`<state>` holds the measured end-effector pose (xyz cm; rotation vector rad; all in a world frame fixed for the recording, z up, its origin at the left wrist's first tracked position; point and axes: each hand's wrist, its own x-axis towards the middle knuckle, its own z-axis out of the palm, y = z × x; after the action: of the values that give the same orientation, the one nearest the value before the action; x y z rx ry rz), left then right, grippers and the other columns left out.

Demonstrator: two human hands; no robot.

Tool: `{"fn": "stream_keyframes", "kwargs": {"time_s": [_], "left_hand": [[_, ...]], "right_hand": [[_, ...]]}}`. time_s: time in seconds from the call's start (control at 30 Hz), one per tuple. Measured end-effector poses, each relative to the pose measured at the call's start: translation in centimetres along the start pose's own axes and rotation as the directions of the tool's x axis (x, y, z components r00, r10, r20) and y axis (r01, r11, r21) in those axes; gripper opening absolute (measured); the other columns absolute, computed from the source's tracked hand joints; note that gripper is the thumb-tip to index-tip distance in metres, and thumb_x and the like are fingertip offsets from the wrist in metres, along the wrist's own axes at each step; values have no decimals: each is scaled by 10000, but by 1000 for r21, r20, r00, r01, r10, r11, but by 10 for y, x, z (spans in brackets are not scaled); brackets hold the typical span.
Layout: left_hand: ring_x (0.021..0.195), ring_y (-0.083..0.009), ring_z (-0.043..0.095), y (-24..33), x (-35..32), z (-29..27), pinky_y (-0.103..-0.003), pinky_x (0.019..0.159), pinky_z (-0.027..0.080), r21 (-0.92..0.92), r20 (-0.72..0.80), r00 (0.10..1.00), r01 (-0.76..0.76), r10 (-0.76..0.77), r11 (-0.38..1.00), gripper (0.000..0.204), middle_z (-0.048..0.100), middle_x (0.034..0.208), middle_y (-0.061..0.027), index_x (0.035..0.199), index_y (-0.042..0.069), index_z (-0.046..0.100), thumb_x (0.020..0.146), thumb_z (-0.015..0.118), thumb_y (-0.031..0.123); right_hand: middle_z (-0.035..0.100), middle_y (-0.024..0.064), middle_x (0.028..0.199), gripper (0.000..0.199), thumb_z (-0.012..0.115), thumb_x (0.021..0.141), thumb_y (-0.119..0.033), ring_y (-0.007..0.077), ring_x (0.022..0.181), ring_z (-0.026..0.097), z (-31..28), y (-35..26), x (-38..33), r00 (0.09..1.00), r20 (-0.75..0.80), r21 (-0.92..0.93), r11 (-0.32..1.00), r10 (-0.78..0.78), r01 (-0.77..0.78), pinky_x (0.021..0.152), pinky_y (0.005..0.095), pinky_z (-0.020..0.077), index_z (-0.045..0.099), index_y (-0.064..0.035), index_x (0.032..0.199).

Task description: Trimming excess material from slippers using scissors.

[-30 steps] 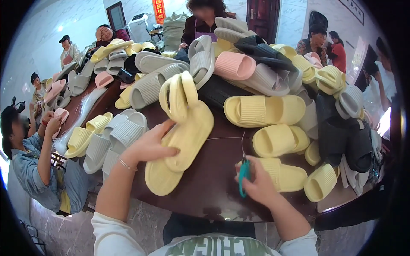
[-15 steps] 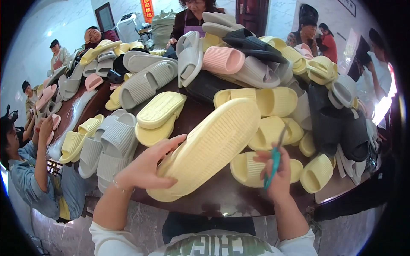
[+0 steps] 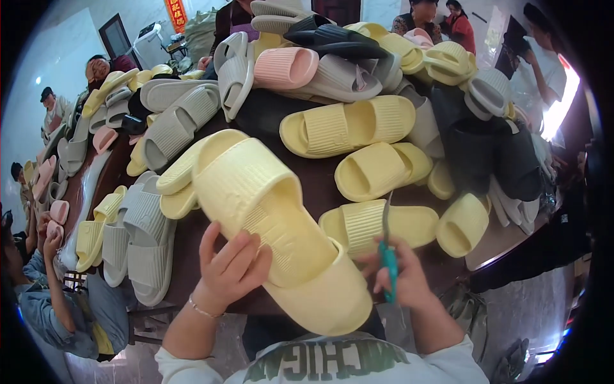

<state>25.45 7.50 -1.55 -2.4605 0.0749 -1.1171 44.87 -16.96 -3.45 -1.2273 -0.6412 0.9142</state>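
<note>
Above the table edge, a pair of pale yellow slippers [image 3: 281, 240] is held tilted, seemingly tucked one into the other, straps facing up. My left hand [image 3: 231, 272] grips their left side with curled fingers; its thumb is hidden. In my right hand [image 3: 404, 275] is a pair of scissors [image 3: 388, 265] with teal handles, its dark blades pointing away from me. That hand is close to the slippers' right edge; whether it touches them I cannot tell. Just beyond it a ribbed yellow slipper pair [image 3: 409, 225] lies on the table.
Yellow, grey, pink and black slippers are heaped across the dark table [image 3: 320, 192]. Grey slippers [image 3: 150, 240] lie to the left, black ones [image 3: 476, 160] to the right. A person in a denim jacket [image 3: 48, 307] sits at the left; several other people are around the table.
The yellow slippers have turned over from sole side to strap side, their near end swinging right. My left hand has shifted its grip. The scissors now point more upright. The whole view has shifted.
</note>
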Motion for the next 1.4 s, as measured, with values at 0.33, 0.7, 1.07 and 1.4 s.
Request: {"fn": "stream_keyframes", "kwargs": {"time_s": [0.33,0.7,1.07,1.4], "left_hand": [[1242,-352,383,44,-2,30,-407,979,404,-498,124,861,485,-494,719,577,373,1340,-178,1318,29,397,793,633,74],[1273,-236,366,39,-16,21,-361,1042,336,-473,878,282,378,-387,-796,667,363,1369,-156,1383,14,269,790,575,18],[1232,-253,435,24,-12,13,-367,1015,384,-595,769,453,248,-452,-764,755,398,1357,-157,1381,4,278,738,664,96],[1167,-256,503,30,28,7,-364,996,401,-517,741,648,384,-175,-765,701,403,1361,-172,1385,-31,271,752,569,4]], "right_hand": [[566,141,1156,662,719,749,-16,171,1026,563,31,44,-9,994,-89,-193,980,-58,40,865,290,464,328,-38,1284],[572,142,1141,649,723,745,-20,186,986,584,44,53,-3,980,69,-337,920,-189,201,848,310,476,348,-44,1274],[569,191,1144,488,557,884,-104,224,977,601,18,-9,56,894,-237,-192,921,-380,340,576,224,474,309,-58,1301],[616,104,978,302,584,881,-160,150,765,604,-37,-73,112,910,-356,-227,965,-210,134,610,244,493,507,-11,1132]]}}
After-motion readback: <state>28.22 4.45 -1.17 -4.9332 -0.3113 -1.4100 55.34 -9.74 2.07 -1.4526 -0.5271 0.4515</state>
